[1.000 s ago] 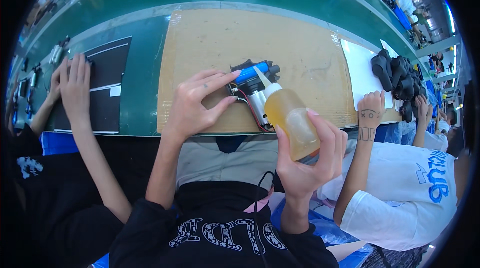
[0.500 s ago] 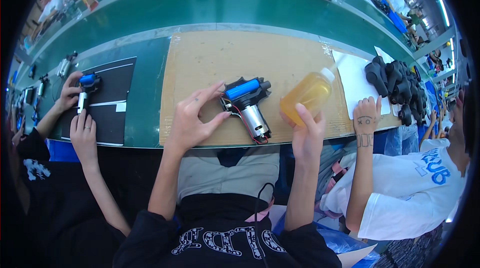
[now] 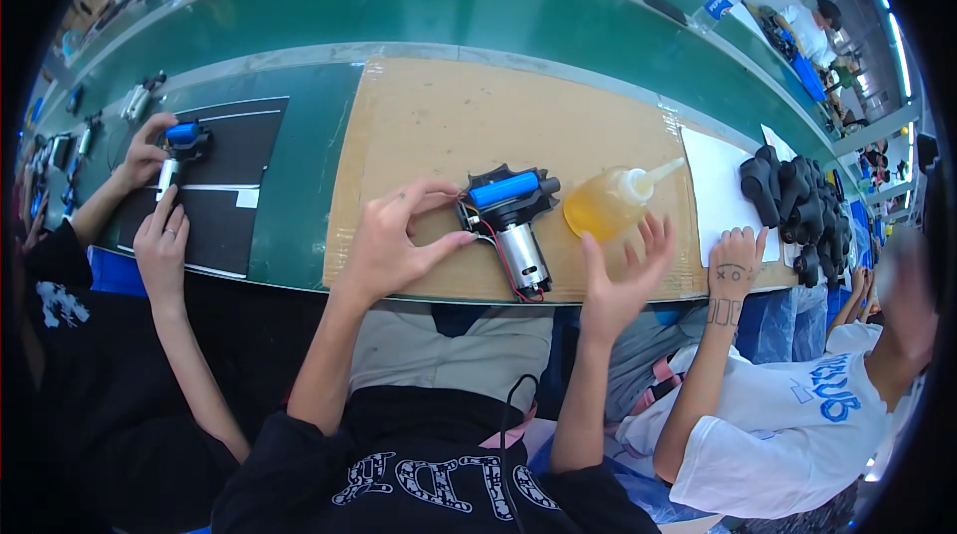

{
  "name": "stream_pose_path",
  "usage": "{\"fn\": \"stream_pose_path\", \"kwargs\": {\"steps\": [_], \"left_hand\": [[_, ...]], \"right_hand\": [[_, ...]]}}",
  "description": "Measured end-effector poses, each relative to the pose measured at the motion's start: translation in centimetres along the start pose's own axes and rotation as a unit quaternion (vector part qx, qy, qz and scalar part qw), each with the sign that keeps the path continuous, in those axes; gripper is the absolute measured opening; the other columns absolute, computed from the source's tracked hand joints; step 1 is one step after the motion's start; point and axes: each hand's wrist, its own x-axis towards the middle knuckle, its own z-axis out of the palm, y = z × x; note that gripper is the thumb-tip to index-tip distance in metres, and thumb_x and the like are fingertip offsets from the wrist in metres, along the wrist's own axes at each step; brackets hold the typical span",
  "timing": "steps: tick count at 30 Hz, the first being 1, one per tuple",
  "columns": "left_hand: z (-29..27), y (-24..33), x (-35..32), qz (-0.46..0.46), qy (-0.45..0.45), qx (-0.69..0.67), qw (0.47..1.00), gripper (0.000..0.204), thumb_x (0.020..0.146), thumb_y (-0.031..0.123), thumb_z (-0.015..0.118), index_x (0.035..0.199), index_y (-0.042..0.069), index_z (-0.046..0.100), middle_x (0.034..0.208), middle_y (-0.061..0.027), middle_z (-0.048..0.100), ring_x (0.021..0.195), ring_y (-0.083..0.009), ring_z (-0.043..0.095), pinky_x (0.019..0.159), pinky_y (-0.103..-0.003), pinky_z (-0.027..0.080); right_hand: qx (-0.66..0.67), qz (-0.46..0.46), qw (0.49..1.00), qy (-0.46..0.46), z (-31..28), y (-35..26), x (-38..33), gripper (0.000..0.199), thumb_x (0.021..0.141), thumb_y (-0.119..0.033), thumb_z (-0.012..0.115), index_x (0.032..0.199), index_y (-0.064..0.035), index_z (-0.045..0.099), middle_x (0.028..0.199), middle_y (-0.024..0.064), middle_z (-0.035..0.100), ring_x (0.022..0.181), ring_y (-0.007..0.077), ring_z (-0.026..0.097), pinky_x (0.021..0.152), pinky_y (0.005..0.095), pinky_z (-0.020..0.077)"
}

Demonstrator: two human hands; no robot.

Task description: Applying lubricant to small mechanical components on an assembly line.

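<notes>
A motor assembly (image 3: 518, 253) lies on the cardboard sheet: a silver motor with red and black wires, joined to a black plastic housing that holds a blue cylinder (image 3: 503, 190). My left hand (image 3: 394, 238) pinches the housing's left edge between thumb and fingertips. Just right of it, a clear squeeze bottle (image 3: 601, 205) of yellow liquid rests on the cardboard, its pale nozzle pointing up and right. My right hand (image 3: 626, 285) is in front of the bottle, fingers spread and holding nothing. Whether a fingertip still touches the bottle I cannot tell.
The cardboard (image 3: 439, 115) covers part of a green table (image 3: 314, 135). On the right, several black housings (image 3: 797, 195) are heaped by white paper (image 3: 710, 185), with a co-worker's fist (image 3: 736, 260) near them. At left, another person handles a similar assembly (image 3: 179, 150) over a black mat (image 3: 234, 220).
My right hand has set the squeeze bottle down on the cardboard, let go and opened. My left hand keeps its pinch on the motor assembly. The whole view has shifted slightly.
</notes>
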Motion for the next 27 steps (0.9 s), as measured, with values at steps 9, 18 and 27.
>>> {"fn": "stream_pose_path", "kwargs": {"steps": [9,18,27], "left_hand": [[0.1,0.3,0.0,0.049,0.0,0.021,0.999,0.045,0.076,0.018,0.089,0.112,0.001,0.068,0.115,-0.0181,0.074,0.106,-0.0358,0.072,0.091,-0.042,0.058],[0.1,0.3,0.1,0.012,-0.006,-0.032,0.999,0.045,0.075,0.012,0.09,0.112,0.003,0.067,0.119,-0.0098,0.075,0.096,-0.0227,0.075,0.065,-0.029,0.053],[0.3,0.2,0.1,-0.017,-0.005,-0.073,0.997,0.048,0.074,0.016,0.091,0.111,0.001,0.064,0.109,-0.0158,0.075,0.106,-0.0311,0.075,0.089,-0.041,0.059]], "right_hand": [[-0.03,-0.214,0.958,-0.186,1.9,-3.9,-1.8,0.031,0.078,-0.002,0.077,0.108,-0.0035,0.071,0.122,0.0178,0.063,0.112,0.0389,0.06,0.097,0.0468,0.0492],[-0.078,-0.34,0.883,-0.313,6.3,-5.8,2.9,0.024,0.076,-0.003,0.068,0.098,-0.0059,0.074,0.134,0.0137,0.062,0.125,0.0362,0.056,0.095,0.048,0.0484],[-0.083,-0.357,0.864,-0.345,7.3,-5.2,3.0,0.022,0.075,-0.002,0.066,0.094,-0.0073,0.073,0.132,0.0102,0.063,0.124,0.0337,0.057,0.093,0.0472,0.0485]]}}
